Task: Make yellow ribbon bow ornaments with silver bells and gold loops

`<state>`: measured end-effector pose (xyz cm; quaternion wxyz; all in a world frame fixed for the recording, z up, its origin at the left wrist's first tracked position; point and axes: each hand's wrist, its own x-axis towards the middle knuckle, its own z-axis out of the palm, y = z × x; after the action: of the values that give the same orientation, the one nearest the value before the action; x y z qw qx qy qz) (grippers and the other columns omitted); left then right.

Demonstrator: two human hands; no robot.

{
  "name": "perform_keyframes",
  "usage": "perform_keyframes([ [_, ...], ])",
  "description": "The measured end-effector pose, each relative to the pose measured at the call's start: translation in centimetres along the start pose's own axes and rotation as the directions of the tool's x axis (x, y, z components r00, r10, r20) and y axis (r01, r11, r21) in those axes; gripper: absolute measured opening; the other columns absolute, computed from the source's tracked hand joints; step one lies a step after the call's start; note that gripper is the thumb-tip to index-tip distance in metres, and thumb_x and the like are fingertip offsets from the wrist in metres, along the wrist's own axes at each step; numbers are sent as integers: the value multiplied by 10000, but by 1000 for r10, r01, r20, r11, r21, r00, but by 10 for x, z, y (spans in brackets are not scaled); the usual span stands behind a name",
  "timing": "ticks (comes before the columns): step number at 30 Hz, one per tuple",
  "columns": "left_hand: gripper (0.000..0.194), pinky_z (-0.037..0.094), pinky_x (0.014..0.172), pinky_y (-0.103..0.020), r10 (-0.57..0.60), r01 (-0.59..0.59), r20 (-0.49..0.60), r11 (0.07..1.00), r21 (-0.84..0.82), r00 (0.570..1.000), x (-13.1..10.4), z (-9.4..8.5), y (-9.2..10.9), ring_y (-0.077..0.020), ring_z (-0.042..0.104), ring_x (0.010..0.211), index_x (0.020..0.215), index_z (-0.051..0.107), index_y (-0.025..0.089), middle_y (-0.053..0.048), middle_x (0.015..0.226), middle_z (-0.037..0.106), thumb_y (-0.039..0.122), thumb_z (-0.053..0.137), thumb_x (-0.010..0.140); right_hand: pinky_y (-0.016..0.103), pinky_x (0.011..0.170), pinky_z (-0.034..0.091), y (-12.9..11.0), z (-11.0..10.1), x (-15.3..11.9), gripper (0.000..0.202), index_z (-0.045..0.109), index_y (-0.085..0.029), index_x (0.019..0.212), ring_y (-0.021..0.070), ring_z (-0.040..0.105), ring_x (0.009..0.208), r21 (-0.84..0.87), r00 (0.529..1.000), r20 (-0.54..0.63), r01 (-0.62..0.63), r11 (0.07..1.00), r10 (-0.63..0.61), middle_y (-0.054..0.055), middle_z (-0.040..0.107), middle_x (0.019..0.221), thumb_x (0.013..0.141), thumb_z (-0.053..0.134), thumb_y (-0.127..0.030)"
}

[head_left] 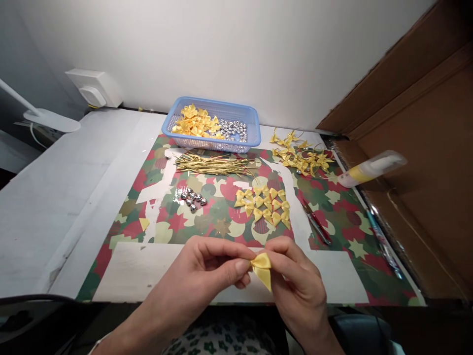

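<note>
A small yellow ribbon bow (262, 268) is held just above the front edge of the mat. My left hand (212, 266) pinches its knot between thumb and index finger, hiding part of the bow. My right hand (299, 276) is closed at the bow's right side, its fingertips partly hidden behind the ribbon. Beyond my hands, several yellow bows (263, 203) lie in rough rows. Left of them sits a small group of silver bells (192, 198). Farther back, a bundle of gold twist ties (214, 164) lies crosswise.
A blue plastic basket (210, 143) at the back holds yellow bows and silver bells. Right of it lies a heap of bows with gold ties (305, 158). Tweezers (316, 222), a bottle (371, 168) and a pen (384, 244) lie rightward, beside a cardboard wall (417, 98).
</note>
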<state>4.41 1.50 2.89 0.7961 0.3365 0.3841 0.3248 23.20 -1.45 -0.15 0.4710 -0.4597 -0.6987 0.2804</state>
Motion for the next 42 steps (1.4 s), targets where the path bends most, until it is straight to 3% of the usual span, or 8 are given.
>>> perform_keyframes([
  [14, 154, 491, 683, -195, -17, 19, 40, 999, -41, 999, -1, -2, -1, -110, 584, 686, 1006, 847, 218, -12, 698, 704, 228, 762, 878, 266, 631, 474, 2, -7, -2, 466, 713, -298, 1172, 154, 557, 767, 7, 996, 72, 52, 999, -52, 32, 513, 881, 895, 541, 36],
  [20, 150, 487, 676, -192, -13, 14, 29, 1000, -19, 1000, -2, 0, 0, -107, 581, 678, 997, 849, 237, -6, 692, 708, 238, 764, 874, 270, 649, 466, 4, -6, -4, 487, 702, -291, 1183, 154, 556, 796, -50, 995, 48, 89, 995, -87, 33, 531, 897, 884, 555, 63],
  [25, 142, 496, 672, -210, -11, 14, -45, 998, 54, 999, -5, 1, 4, -124, 604, 682, 966, 856, 238, -16, 704, 726, 240, 773, 851, 265, 647, 453, 6, -3, -6, 455, 708, -254, 1130, 145, 548, 793, -74, 994, 19, 110, 991, -109, 30, 540, 885, 875, 557, 91],
  [31, 134, 479, 662, -199, -27, 26, 33, 999, 42, 999, -6, 2, 6, -112, 574, 667, 934, 857, 220, -6, 675, 683, 219, 737, 872, 252, 629, 455, 6, 0, -5, 370, 724, -215, 1050, 133, 548, 763, 19, 994, 15, 109, 994, -109, 20, 529, 855, 881, 561, 71],
  [42, 180, 468, 645, -196, -20, 18, 19, 996, 85, 1000, -6, 7, 8, -106, 565, 657, 882, 855, 228, 0, 676, 676, 167, 687, 881, 286, 657, 454, 6, 2, -5, 358, 686, -172, 1011, 156, 531, 815, 25, 983, -21, 185, 982, -184, 35, 563, 894, 835, 556, 112],
])
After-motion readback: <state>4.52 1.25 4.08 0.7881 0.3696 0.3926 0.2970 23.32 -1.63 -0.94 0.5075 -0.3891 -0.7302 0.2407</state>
